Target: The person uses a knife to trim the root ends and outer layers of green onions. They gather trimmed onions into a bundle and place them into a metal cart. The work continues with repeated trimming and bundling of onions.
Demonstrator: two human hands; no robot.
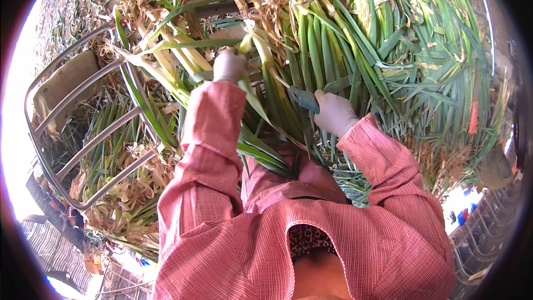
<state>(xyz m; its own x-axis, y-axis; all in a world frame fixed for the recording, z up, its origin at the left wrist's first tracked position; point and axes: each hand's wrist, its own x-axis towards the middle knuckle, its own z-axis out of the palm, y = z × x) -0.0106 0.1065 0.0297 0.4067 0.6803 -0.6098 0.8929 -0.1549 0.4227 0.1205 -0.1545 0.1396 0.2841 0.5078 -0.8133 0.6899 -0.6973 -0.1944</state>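
Note:
My left hand (230,65), in a pale glove, is closed around a green onion stalk (246,44) whose leaves trail down toward my lap. To its right, my gloved right hand (335,112) grips the teal handle of a knife (304,99). The thin blade points up and left, against or close to green onion leaves; I cannot tell whether it touches them. Pale onion stalks (183,56) with dry skins lie left of my left hand. Beyond the knife spreads a row of green onions (316,46), their dry tops or roots toward the far side.
A metal tube frame (100,139) stands at the left, with more onions (112,129) and dry husks (125,175) behind its bars. A large heap of green onions (441,66) fills the right side. Black plastic crates (483,233) stand at the lower right.

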